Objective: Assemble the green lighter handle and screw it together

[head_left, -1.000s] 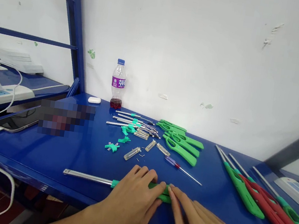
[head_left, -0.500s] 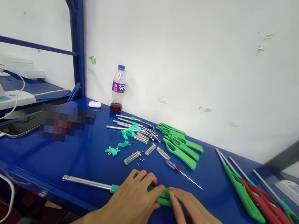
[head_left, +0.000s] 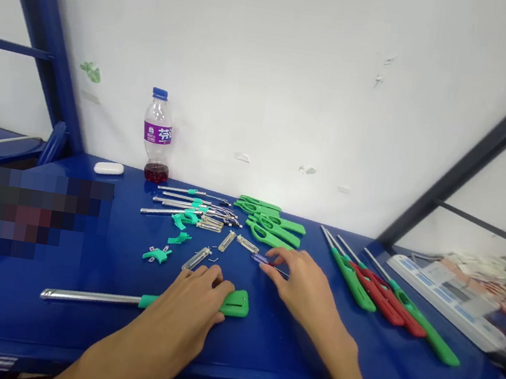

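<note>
A long gas lighter with a green handle (head_left: 236, 304) and a metal tube (head_left: 89, 297) lies near the front edge of the blue shelf (head_left: 24, 320). My left hand (head_left: 190, 307) rests on its handle, fingers curled over it and holding it down. My right hand (head_left: 302, 285) is stretched further back. Its thumb and forefinger pinch the clear handle of a small screwdriver (head_left: 262, 259), which lies on the shelf. The screwdriver's thin shaft runs under that hand.
Behind the hands lie clear tubes (head_left: 197, 258), green trigger pieces (head_left: 157, 256), metal tubes (head_left: 175, 203) and green handle shells (head_left: 271, 224). Whole red and green lighters (head_left: 376, 284) lie to the right, beside a power strip (head_left: 446, 297). A bottle (head_left: 157, 137) and a white case (head_left: 108, 168) stand by the wall.
My right hand has left the lighter's handle and reached back to the small screwdriver. My left hand stays on the lighter. The camera has swung to the right.
</note>
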Available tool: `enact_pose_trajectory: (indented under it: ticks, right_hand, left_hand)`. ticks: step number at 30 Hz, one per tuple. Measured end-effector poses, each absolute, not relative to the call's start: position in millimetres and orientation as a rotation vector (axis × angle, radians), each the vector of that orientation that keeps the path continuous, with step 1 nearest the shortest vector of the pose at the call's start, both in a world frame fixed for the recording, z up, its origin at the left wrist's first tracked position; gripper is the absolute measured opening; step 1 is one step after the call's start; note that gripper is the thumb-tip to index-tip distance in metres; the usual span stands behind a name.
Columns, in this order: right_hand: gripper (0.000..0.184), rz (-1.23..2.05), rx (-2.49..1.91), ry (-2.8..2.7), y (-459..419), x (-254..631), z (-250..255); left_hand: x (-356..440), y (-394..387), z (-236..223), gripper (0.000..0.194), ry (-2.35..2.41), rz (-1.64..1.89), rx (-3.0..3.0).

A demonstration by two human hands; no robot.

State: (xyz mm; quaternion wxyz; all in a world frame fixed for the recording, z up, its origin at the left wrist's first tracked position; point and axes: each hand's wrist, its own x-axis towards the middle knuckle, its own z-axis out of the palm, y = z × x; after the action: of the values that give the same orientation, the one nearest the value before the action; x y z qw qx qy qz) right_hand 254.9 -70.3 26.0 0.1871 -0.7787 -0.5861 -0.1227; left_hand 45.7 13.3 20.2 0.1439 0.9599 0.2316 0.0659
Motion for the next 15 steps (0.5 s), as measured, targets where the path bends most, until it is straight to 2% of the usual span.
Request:
enact_pose_trajectory:
  ticks: [4,7,9,12,15]
  right_hand:
    - [0.005,-0.303,-2.213,-1.685,-55,258,20]
    - [0.004,-0.303,-2.160,-1.706,-57,259,11]
    - [0.005,-0.288,-2.100,-1.721,-61,266,5]
    - [0.017,-0.265,-2.018,-1.676,-62,279,1]
    - [0.039,-0.286,-1.895,-1.630,-62,281,6]
  left_hand:
    - [43,14,25,0.045,0.664,0.107,2.792]
    - [36,10,27,0.063,0.555,0.260,2.784]
    - [31,5,29,0.064,0.500,0.320,2.778]
    - [27,1,35,0.055,0.497,0.260,2.787]
    - [26,0,40,0.050,0.473,0.247,2.791]
